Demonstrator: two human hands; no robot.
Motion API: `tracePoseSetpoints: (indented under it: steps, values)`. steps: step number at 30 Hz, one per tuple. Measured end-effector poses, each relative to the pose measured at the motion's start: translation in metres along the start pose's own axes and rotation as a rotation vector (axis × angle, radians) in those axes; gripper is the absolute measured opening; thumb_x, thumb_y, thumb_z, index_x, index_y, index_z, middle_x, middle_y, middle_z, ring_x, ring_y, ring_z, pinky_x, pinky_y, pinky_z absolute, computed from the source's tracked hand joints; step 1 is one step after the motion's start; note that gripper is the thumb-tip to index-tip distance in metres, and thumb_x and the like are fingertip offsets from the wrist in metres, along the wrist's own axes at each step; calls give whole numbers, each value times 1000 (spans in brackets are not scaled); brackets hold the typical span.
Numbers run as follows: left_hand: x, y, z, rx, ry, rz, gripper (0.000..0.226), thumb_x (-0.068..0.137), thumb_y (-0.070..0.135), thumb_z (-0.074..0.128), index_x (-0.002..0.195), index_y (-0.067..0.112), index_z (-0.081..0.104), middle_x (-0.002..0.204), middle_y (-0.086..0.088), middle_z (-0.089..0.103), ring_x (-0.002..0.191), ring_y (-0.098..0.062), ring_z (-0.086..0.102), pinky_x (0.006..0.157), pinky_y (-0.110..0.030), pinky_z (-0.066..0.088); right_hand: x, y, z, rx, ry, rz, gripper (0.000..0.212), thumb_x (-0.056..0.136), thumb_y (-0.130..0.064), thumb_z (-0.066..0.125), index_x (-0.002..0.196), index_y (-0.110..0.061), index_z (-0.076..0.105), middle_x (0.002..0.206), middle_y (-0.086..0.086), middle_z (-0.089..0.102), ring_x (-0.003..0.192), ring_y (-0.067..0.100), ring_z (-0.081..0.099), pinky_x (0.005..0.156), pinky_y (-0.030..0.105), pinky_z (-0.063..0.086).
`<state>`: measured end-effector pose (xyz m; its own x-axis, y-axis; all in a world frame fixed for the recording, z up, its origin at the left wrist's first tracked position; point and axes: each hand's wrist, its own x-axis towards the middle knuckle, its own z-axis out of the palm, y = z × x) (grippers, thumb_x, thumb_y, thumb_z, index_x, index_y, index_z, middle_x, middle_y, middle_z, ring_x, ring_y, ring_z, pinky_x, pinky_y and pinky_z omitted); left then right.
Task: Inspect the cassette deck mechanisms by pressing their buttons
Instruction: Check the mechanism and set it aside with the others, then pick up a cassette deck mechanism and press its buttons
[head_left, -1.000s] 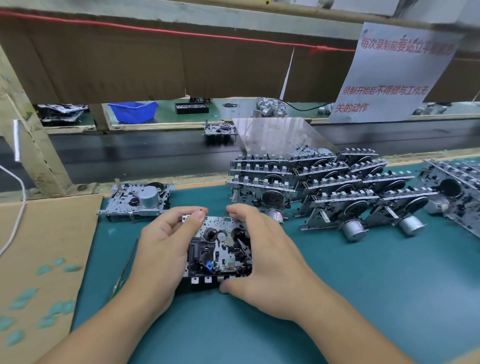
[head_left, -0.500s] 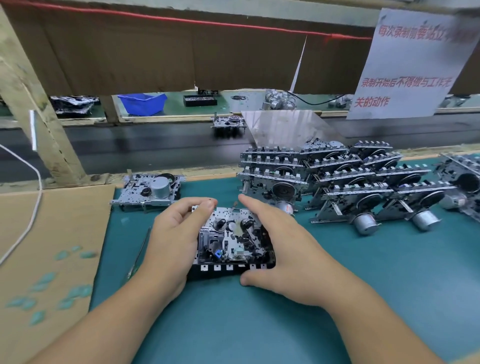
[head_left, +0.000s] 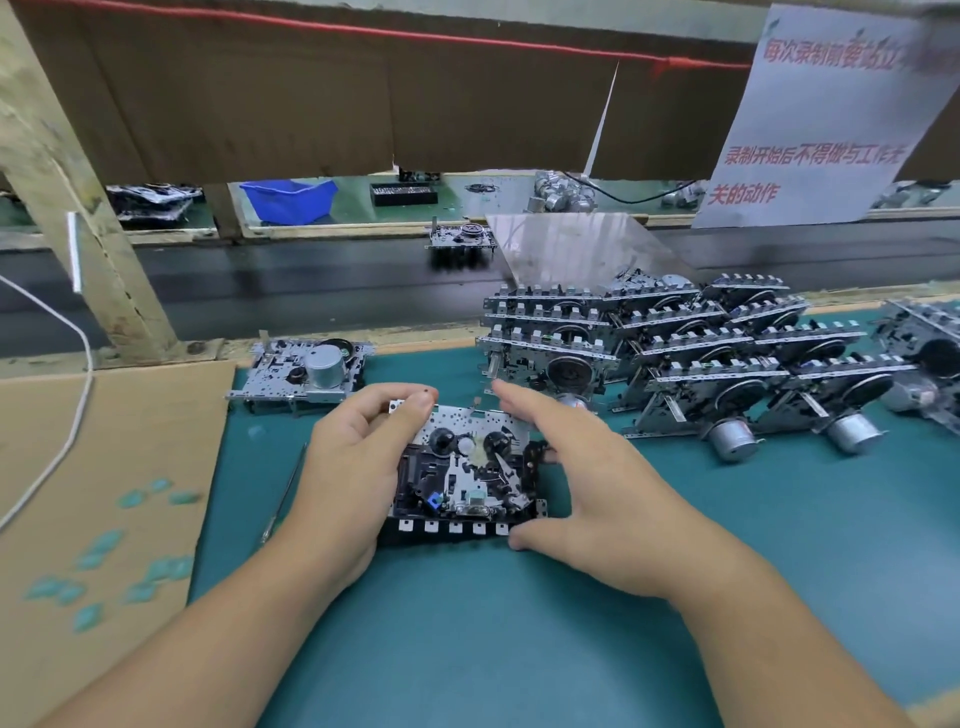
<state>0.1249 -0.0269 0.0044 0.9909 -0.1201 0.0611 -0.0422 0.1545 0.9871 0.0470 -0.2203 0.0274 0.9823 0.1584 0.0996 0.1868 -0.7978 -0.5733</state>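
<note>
A blue bin (head_left: 289, 198) sits beyond the dark conveyor belt (head_left: 311, 291); a paper sign (head_left: 826, 119) hangs above; cardboard (head_left: 93, 467) covers the worktop's left.

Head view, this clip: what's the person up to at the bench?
A person is checking a cassette deck mechanism lying on the green mat. The left hand grips its left side, and the right hand is spread open at its right edge, thumb by the button row. More mechanisms are stacked behind, and one lies apart.

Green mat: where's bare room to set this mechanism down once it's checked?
The green mat is bare right of the held mechanism, below the stacked mechanisms, and along its near edge between the forearms. It is crowded at the back right; a single mechanism sits back left.
</note>
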Motion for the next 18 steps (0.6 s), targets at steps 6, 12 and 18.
tracePoseSetpoints:
  steps: [6, 12, 18]
  values:
    - [-2, 1, 2, 7, -27, 5, 19, 83, 38, 72, 96, 27, 78, 86, -12, 72, 81, -28, 64, 90, -66, 53, -1, 2, 1, 41, 35, 23, 89, 69, -31, 88, 135, -54, 33, 142, -29, 40, 136, -1, 34, 112, 34, 39]
    - [-4, 3, 1, 9, -55, -8, 14, 81, 36, 66, 88, 27, 74, 86, -11, 66, 82, -28, 61, 81, -55, 51, -4, 5, -4, 86, 46, -31, 50, 70, -40, 84, 112, -44, 55, 150, -28, 41, 135, -14, 35, 112, 27, 38]
    - [-7, 9, 2, 43, -131, -16, 24, 69, 43, 69, 89, 29, 73, 94, -10, 66, 93, -33, 59, 99, -70, 44, -3, 1, 0, 140, 85, -40, 45, 76, -46, 77, 114, -42, 54, 141, -30, 48, 134, -5, 42, 108, 32, 44]
